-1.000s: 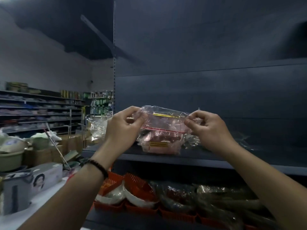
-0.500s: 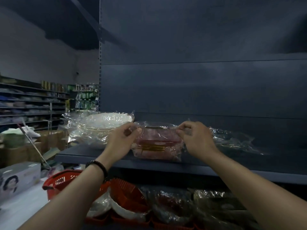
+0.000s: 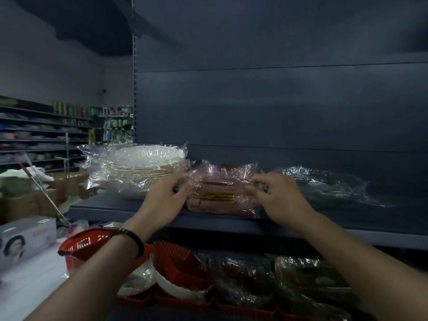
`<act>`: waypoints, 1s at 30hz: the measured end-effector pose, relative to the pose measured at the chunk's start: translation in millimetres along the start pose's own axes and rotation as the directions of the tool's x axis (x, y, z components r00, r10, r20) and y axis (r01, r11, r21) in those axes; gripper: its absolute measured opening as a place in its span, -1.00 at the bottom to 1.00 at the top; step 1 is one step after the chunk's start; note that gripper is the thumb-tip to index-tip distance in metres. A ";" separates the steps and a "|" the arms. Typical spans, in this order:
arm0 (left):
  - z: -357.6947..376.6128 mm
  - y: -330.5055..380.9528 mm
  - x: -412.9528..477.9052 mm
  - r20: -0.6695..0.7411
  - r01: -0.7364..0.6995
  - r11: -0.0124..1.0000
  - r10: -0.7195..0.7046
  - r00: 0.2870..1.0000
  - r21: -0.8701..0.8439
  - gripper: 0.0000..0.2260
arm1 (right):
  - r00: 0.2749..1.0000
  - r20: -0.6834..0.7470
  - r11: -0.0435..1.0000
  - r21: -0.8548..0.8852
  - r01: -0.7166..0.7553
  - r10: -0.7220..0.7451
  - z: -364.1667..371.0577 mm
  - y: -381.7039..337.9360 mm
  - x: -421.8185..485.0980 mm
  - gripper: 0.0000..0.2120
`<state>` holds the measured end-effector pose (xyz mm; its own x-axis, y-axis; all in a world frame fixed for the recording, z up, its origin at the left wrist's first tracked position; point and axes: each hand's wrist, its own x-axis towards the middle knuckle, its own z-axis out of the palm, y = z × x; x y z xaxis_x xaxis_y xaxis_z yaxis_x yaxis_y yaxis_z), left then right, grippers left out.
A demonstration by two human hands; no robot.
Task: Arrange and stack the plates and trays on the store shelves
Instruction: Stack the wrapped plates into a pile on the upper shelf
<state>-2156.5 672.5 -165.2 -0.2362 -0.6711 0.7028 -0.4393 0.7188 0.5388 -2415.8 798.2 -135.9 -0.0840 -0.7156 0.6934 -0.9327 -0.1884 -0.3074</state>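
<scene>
A plastic-wrapped pack of pink trays with gold trim (image 3: 220, 193) rests on the dark grey shelf (image 3: 111, 208). My left hand (image 3: 164, 200) pinches the wrap at the pack's left side, and my right hand (image 3: 278, 198) pinches it at the right side. To the left of the pack stands a wrapped stack of white plates with gold rims (image 3: 141, 167), touching my left hand's fingers. A dark wrapped pack (image 3: 328, 186) lies to the right on the same shelf.
Below the shelf, red baskets (image 3: 180, 262) hold white bowls and wrapped packs (image 3: 243, 276). A red shopping basket (image 3: 85, 246) sits lower left beside a white box (image 3: 25, 237). Cardboard boxes and distant shelving fill the left. The shelf's back panel (image 3: 278, 100) rises behind.
Both hands have lowered the pink tray pack from mid-air onto the shelf. The view has shifted left, bringing the white plate stack and red shopping basket into sight.
</scene>
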 end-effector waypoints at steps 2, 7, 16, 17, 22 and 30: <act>1.4 2.7 -5.5 0.034 -0.013 0.999 0.011 0.999 0.040 -0.82 | 0.999 0.041 1.000 0.013 -0.017 0.017 -1.1 1.5 0.7 -0.81; 4.3 2.0 -15.0 0.093 0.004 0.991 -0.016 0.996 0.136 -0.78 | 0.992 0.129 0.996 -0.089 0.003 0.009 -1.2 -3.8 -1.6 -0.76; 2.8 35.1 -50.0 -0.149 0.064 0.993 -0.049 0.988 0.099 -0.59 | 0.985 0.172 1.000 0.028 0.013 -0.018 -34.8 3.0 -42.1 -0.57; 6.4 41.2 -62.7 -0.248 0.051 0.993 -0.024 0.968 0.106 -0.57 | 0.993 0.112 0.999 0.031 0.023 -0.026 -39.0 7.3 -52.5 -0.59; 50.5 68.8 -127.5 -0.379 -0.131 0.991 0.113 0.919 -0.023 -0.70 | 0.989 -0.148 0.999 0.044 -0.022 0.028 -52.0 43.2 -113.8 -0.84; 178.3 88.9 -193.4 0.056 -0.032 0.976 0.046 0.997 -0.215 -0.67 | 0.836 -0.164 0.852 0.093 -0.516 0.524 -35.2 149.3 -233.0 -0.84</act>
<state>-2304.4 833.8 -336.1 -0.3042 -0.6468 0.6994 -0.2346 0.7624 0.6030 -2547.8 960.5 -320.4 -0.6164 -0.5862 0.5257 -0.7186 0.1459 -0.6799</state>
